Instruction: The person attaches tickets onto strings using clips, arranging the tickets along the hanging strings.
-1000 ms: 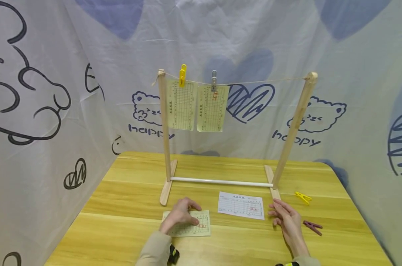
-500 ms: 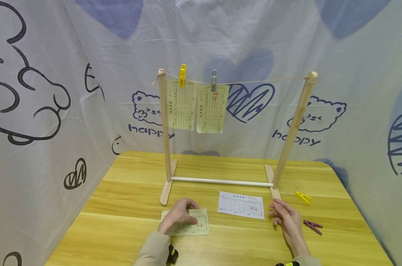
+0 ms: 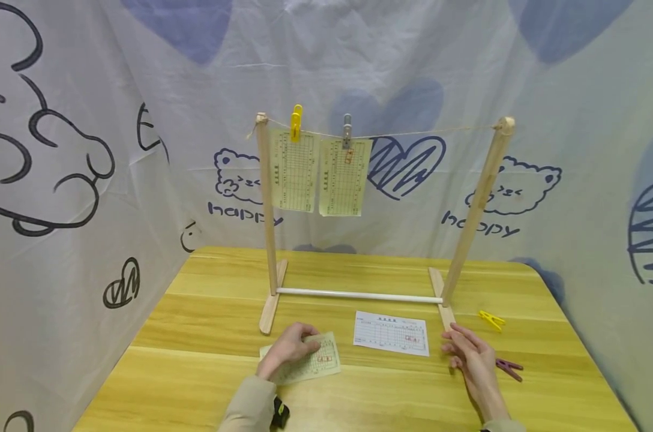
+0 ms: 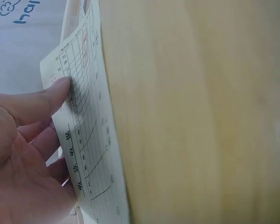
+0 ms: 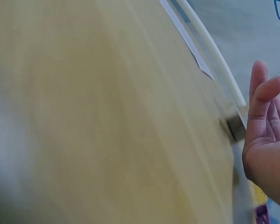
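Observation:
A pale green printed form slip (image 3: 326, 362) with a red stamp is pinched by my left hand (image 3: 290, 349). In the left wrist view the thumb (image 4: 58, 93) lies on the printed face of the slip (image 4: 91, 135) and the other fingers are behind it; the slip is tilted up from the wood. My right hand (image 3: 475, 363) hovers near the stand's right foot, holding nothing, its fingers loosely bent. Between the hands a white form slip (image 3: 391, 333) with a red stamp lies flat. A purple clothespin (image 3: 511, 368) sits beside the right hand, with a yellow clothespin (image 3: 492, 320) farther back.
A wooden stand (image 3: 269, 210) with a string (image 3: 424, 132) and a white bottom rod (image 3: 359, 294) stands on the table (image 3: 197, 360). A yellow clip (image 3: 296, 123) and a grey clip (image 3: 347, 131) hold two green slips (image 3: 345, 180) on the string.
My left hand has shifted slightly away from me, and the green slip has turned, its right side swinging up. The right hand has moved a little to the right.

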Demonstrator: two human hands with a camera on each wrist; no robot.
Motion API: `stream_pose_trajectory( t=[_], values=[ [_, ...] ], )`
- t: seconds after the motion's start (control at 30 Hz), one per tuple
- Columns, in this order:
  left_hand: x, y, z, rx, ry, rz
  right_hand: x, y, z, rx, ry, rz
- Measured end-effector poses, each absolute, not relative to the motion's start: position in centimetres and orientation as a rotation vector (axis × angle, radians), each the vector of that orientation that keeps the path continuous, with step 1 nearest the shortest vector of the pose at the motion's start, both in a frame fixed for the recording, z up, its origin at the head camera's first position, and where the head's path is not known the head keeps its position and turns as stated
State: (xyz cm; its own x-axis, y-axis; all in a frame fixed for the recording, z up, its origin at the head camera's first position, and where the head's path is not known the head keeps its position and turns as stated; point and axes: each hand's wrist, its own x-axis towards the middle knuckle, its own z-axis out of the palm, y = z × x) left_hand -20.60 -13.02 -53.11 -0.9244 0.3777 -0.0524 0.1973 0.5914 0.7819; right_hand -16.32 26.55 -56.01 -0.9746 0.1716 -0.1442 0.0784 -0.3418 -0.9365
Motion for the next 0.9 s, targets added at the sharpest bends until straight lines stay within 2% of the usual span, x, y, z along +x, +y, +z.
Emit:
stream_pose_trajectory(
  t=[0.3, 0.6, 0.9],
  values=[
    [-20.5, -12.8, -53.3, 0.444, 2.603, 1.250, -14.6, 30.1, -55.3, -0.303, -1.627, 2.388],
    [-20.5, -13.0, -53.2, 0.450, 2.579, 1.263, -13.4, 33.8, -54.7, -0.707, -1.603, 2.092],
    [-20.5, -13.1, -53.2, 0.429, 2.566, 1.285, -12.4, 35.6, -55.9, -0.688, -1.796, 1.890]
  ],
)
